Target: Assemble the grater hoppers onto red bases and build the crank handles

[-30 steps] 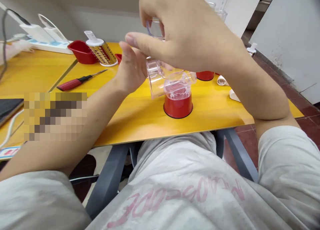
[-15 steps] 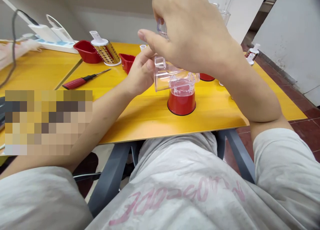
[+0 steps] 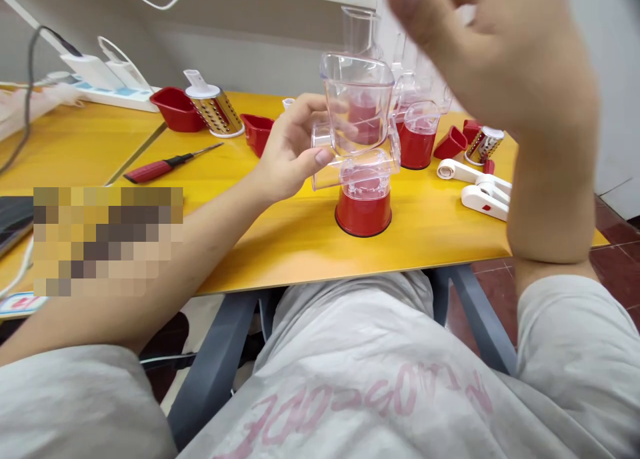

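Note:
In the head view a clear plastic drum grater body [image 3: 357, 169], with a hopper on top and a horizontal barrel, stands on a red round base [image 3: 363, 212] near the table's front edge. My left hand [image 3: 295, 149] grips its left side, thumb in front and fingers behind the clear plastic. My right hand [image 3: 500, 52] is raised at the upper right, away from the grater and blurred. Its thumb stands apart from the fingers, which the top edge partly cuts off. Nothing shows in it.
Behind stand more clear graters on red bases [image 3: 417, 146]. A white crank handle [image 3: 483, 192] and a small grating drum [image 3: 484, 144] lie to the right. Leftward are a screwdriver [image 3: 160, 169], a golden grating drum [image 3: 215, 109], red cups [image 3: 177, 109] and a power strip [image 3: 120, 92].
My right hand has left the top of the grater and moved up and to the right, uncovering the hopper. My left hand stays on the grater, its thumb now lower across the front.

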Motion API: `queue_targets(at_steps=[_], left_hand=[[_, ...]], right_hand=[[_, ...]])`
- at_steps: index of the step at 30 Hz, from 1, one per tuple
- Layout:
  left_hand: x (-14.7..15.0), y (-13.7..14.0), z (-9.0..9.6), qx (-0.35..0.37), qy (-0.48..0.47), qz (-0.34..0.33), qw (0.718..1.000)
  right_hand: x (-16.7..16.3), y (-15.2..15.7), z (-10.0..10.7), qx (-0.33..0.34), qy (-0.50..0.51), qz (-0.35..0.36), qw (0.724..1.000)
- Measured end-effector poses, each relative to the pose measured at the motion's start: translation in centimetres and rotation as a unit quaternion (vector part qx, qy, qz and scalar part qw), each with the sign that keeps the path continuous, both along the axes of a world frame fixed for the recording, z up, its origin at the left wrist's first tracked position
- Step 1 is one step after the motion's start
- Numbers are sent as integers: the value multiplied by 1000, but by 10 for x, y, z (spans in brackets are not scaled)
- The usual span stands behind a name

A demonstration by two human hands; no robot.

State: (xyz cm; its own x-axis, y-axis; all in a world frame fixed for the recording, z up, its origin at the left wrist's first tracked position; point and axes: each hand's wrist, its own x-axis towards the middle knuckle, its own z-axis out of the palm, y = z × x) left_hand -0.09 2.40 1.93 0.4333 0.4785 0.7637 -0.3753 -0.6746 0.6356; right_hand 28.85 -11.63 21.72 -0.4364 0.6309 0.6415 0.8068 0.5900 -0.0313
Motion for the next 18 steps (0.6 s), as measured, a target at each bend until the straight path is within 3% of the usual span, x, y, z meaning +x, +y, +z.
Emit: queue_targets(at_steps=[2,5,8,12,14,18], left_hand=[[1,0,-2,-6,-7,1,1000],[3,3,-6,2,-7,11,1000],[2,6,-9,21,20,19,999],[5,9,-13,100,18,-34,994],[9,9,-16,89,-10,-33,995],[15,12,-27,-23,-33,58,998]], right_hand=[[37,1,2,-12,46,-32,998],[70,9,-8,-17,131,-7,991],[74,19,-33,-10,198,23,980],[72,47,-57,16,237,32,971],[78,71,-57,22,266,41,963],[96,115,-35,76,341,92,932]])
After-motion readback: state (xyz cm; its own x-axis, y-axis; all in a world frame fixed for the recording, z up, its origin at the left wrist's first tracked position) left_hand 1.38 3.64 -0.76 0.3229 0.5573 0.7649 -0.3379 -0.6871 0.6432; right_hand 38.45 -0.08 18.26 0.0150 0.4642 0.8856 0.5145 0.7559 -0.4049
